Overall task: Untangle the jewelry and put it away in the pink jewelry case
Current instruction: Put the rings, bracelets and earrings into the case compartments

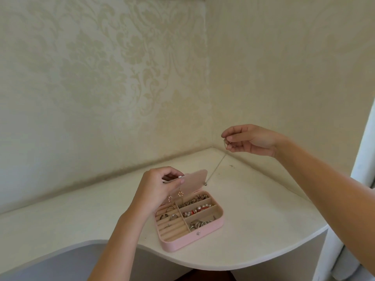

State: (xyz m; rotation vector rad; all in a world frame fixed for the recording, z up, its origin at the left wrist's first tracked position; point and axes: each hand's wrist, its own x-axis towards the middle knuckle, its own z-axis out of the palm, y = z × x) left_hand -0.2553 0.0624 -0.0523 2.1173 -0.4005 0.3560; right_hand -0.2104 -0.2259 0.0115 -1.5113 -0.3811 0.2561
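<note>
The pink jewelry case (192, 239) lies open near the front edge of the white corner desk (263, 224), its lid (194, 180) raised toward the wall. Rings sit in the left slots and beads and silver pieces fill the right compartments. My left hand (158, 189) hovers over the case's back left and pinches a pair of thin earrings (175, 196) that dangle above the ring slots. My right hand (249, 139), raised to the right near the wall corner, pinches the upper end of a thin silver chain (218, 165). The chain hangs slanting down to a small pendant beside the lid.
Patterned cream wallpaper covers both walls that meet behind the desk. The desk's front edge curves inward toward me, with a grey floor below. A white curtain or frame (363, 179) runs along the far right. A few dark specks lie near the corner.
</note>
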